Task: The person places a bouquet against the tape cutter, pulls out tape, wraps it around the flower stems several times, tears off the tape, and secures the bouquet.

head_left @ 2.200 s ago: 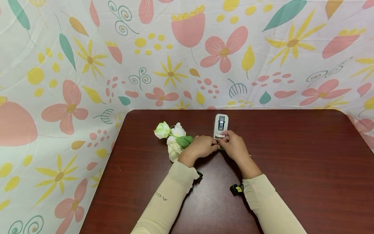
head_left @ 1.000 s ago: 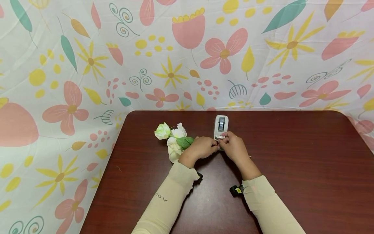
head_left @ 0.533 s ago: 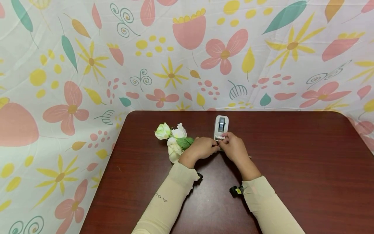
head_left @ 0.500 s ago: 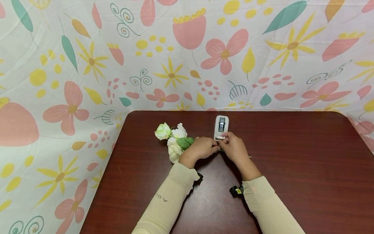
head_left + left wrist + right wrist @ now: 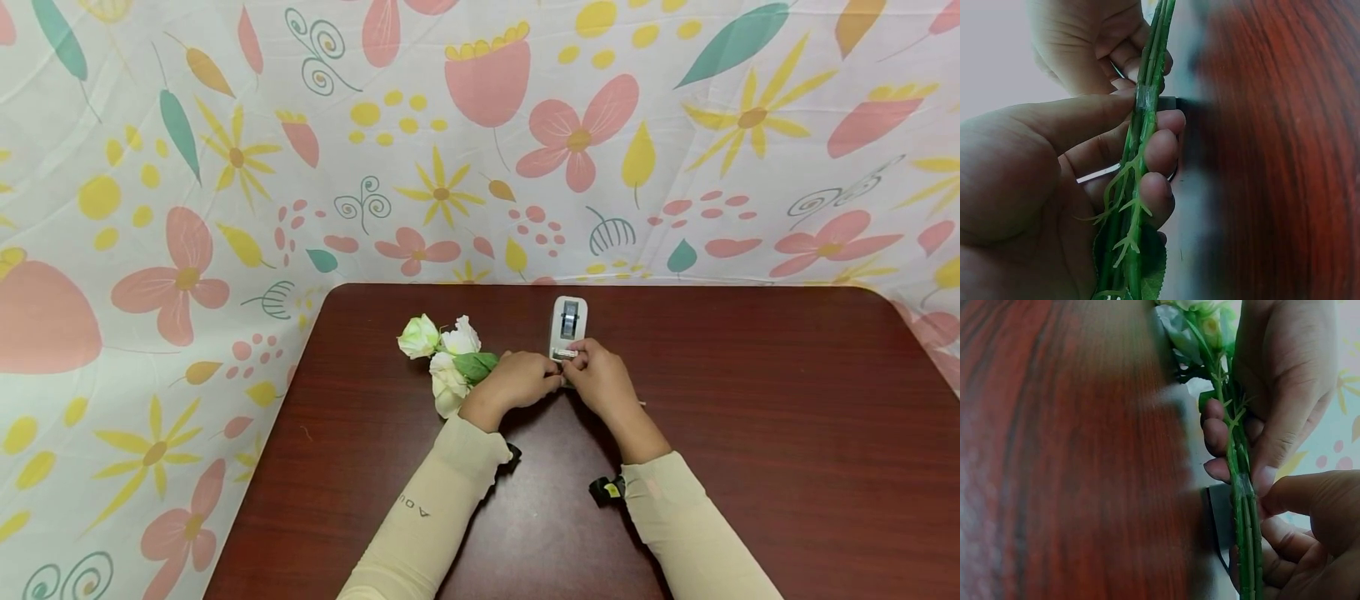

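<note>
White artificial roses (image 5: 448, 383) with green leaves lie at the left of the hands, their bundled green stems (image 5: 1245, 544) running to the right under both hands. My left hand (image 5: 521, 379) grips the stems, thumb on one side and curled fingers on the other, in the left wrist view (image 5: 1016, 169). Right beside it, my right hand (image 5: 603, 379) pinches the stems where a band of clear tape (image 5: 1145, 98) wraps them. Thumb tips of both hands meet at the tape in the right wrist view. Most of the stem length is hidden by the hands in the head view.
A white tape dispenser (image 5: 558, 329) with a roll of clear tape (image 5: 570, 319) stands just beyond the hands. All rests on a dark red-brown wooden table (image 5: 765, 417). A flower-printed cloth (image 5: 420, 167) hangs behind and at the left of the table.
</note>
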The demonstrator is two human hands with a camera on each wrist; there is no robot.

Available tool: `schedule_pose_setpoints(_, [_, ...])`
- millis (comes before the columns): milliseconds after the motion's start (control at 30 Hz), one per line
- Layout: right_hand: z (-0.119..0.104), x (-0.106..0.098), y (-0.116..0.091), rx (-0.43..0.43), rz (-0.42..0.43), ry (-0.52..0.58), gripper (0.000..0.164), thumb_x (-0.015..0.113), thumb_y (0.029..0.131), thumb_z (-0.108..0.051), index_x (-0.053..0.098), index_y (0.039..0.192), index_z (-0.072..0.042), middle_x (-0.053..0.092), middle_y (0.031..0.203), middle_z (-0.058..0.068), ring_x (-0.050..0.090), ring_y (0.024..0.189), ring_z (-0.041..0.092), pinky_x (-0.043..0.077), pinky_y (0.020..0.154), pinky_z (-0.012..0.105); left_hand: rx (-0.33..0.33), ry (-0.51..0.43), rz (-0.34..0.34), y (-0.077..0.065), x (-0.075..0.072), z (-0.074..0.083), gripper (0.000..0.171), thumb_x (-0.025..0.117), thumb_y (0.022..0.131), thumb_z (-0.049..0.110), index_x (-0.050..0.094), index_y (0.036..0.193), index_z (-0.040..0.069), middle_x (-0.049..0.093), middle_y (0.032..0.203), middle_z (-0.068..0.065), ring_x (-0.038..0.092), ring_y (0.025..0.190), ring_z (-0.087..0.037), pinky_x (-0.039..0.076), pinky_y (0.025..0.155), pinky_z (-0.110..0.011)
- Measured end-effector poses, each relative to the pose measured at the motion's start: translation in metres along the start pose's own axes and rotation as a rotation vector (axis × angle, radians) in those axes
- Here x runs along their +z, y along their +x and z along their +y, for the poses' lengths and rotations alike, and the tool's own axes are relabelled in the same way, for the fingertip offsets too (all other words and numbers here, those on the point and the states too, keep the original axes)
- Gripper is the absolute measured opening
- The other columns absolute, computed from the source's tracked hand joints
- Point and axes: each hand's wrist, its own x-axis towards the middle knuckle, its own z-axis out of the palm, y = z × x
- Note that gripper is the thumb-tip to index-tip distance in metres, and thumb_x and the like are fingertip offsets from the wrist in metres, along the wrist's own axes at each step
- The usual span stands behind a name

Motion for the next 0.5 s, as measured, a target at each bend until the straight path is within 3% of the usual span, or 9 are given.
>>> schedule_pose_setpoints(267, [-0.0001,0.0001,0.0003,-0.008,0.004,-0.001,0.028,0.065,0.096,-0.013,0.062,0.119,0.001,0.072,0.082,0.007,0.057,0.065,0.012,0.045,0.065,0.028,-0.001,0.002,-0.001,0.0004,-0.0001,-0.0002,0.033,0.051,0.106,0.04,0.073,0.088,0.025,0.069,0.081,0.009,0.067,0.086,-0.013,0.042,0.103,-0.048])
schedule_pose_setpoints(500, [-0.0005,-0.0003,-0.0005,-0.009,-0.004,-0.008,0.028,0.064,0.096,-0.013,0.061,0.12,0.002,0.072,0.082,0.008,0.059,0.066,0.013,0.045,0.066,0.028,-0.004,-0.005,-0.013,0.0007,-0.0004,0.0003,0.031,0.051,0.106,0.04,0.075,0.093,0.026,0.073,0.091,0.009,0.068,0.092,-0.014,0.042,0.106,-0.05])
